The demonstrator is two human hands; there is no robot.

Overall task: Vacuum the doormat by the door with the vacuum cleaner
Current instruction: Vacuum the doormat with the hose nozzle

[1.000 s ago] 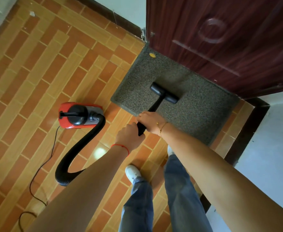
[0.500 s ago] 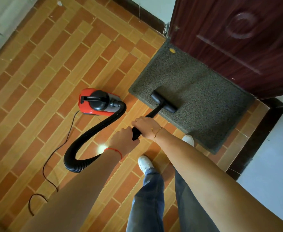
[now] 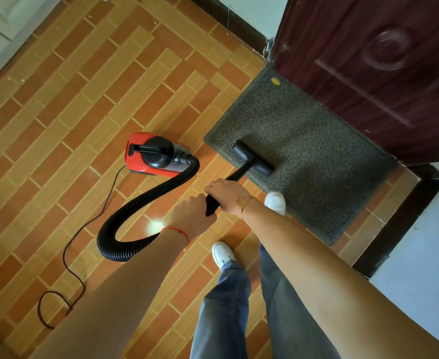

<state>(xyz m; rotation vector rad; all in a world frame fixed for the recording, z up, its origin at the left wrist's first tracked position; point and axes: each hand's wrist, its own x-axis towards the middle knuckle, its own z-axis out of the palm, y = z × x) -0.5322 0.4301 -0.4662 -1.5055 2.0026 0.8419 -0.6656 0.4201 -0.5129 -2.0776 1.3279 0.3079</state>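
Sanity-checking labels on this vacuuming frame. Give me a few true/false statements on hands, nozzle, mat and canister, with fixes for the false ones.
1. Both hands hold the black wand. True: the left hand and right hand grip the wand.
2. The nozzle rests on the tiled floor. False: the nozzle sits on the doormat, near its front-left corner.
3. The red canister is on the doormat. False: the canister stands on the tiles, left of the doormat.
4. A small yellow spot lies at the doormat's far corner by the door. True: yellow spot.
5. The hose is detached from the canister. False: the hose plugs into it.
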